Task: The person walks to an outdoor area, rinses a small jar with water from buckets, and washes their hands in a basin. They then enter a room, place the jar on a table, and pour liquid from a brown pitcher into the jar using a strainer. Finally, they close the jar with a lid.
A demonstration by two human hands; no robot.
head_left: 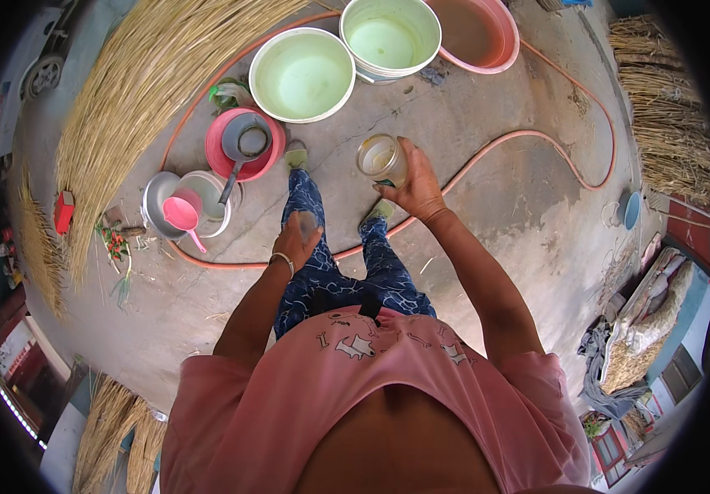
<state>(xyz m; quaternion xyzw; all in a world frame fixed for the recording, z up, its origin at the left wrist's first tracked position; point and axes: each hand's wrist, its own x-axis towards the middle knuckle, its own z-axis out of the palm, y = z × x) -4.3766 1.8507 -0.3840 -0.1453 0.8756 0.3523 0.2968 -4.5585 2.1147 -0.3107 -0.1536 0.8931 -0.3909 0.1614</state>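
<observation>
Pale stalks [145,99], orange hose [528,133] (in curves)

Right hand [414,185] curls in a grip at upper center, its forearm [486,280] slanting up-left. Left hand [295,240] (the lower one) sits left of center, fingers bent.

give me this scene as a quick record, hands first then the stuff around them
left hand: before the left leg, a small greyish thing at its fingers, kind unclear
right hand: holds a clear jar by its side
pale green buckets: two, side by side
reddish tub: brownish liquid inside
pink basin: grey dipper in it
hose: orange, curving over the ground
straw: long stalks, upper left
</observation>
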